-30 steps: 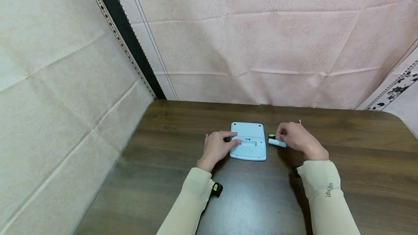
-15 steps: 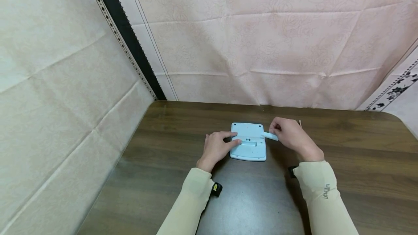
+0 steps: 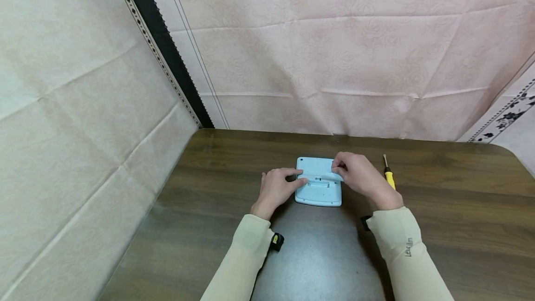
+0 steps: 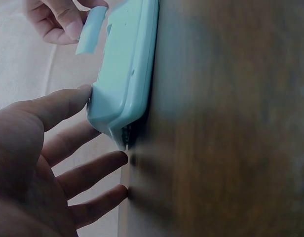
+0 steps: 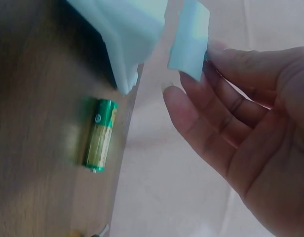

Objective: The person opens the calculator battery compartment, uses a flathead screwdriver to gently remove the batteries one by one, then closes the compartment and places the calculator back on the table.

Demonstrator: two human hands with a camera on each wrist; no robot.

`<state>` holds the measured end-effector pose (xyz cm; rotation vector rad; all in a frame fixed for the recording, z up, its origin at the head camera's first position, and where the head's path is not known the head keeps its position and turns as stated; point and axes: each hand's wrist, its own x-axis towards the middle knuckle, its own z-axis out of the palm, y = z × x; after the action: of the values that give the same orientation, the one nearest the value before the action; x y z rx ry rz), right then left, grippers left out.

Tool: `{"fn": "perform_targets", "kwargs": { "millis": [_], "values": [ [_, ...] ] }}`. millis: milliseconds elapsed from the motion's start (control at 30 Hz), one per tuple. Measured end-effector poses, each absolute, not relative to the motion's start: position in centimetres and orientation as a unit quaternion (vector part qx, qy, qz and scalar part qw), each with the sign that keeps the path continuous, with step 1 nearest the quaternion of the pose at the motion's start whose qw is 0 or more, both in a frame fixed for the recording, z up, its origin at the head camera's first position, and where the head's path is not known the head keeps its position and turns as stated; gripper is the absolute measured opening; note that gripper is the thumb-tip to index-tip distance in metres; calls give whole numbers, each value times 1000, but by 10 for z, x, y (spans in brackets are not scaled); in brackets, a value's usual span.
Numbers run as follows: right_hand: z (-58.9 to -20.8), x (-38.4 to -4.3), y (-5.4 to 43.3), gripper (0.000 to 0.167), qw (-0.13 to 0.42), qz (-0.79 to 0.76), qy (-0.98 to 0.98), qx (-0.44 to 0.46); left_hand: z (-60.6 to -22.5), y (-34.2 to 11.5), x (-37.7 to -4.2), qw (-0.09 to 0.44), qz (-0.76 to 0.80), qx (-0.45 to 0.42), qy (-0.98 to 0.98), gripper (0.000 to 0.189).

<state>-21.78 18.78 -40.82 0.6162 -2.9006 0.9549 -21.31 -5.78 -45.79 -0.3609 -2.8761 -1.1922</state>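
Observation:
A light-blue calculator [image 3: 317, 195] lies back side up on the table, its battery slot showing. My left hand [image 3: 277, 187] rests at its left edge, thumb and index finger extended over the back; in the left wrist view the other fingers [image 4: 93, 175] are spread below it. Above the slot, my right hand [image 3: 361, 175] pinches a light-blue battery cover [image 5: 190, 42] between thumb and fingers. The left wrist view also has this cover [image 4: 92, 30], held apart from the calculator's back. A green and gold battery [image 5: 101, 136] lies on the table; in the head view it is not visible.
A yellow-handled screwdriver [image 3: 389, 176] lies to the right of my right hand. The brown wooden table [image 3: 234, 161] meets a pale patterned cloth [image 3: 334, 68] at its far edge, and another cloth [image 3: 83, 143] hangs along the left.
My right hand has moved left with the battery cover, from beside the calculator to over its back. The screwdriver has come into fuller view. My left hand has stayed in place.

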Motion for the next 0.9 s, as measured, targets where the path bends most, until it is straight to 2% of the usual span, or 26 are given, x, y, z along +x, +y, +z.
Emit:
{"fn": "perform_targets", "kwargs": {
  "millis": [367, 633, 900],
  "values": [
    [-413, -218, 172, 10, 5, 305, -924, 230, -459, -58, -215, 2, -378, -115, -919, 34],
    [-415, -218, 165, 4, -2, 294, -926, 237, -459, -58, -216, 5, -376, -120, -919, 34],
    [-416, -218, 161, 10, -5, 293, -926, 238, -460, -59, -216, 3, -376, -122, -918, 34]
  ]
}}
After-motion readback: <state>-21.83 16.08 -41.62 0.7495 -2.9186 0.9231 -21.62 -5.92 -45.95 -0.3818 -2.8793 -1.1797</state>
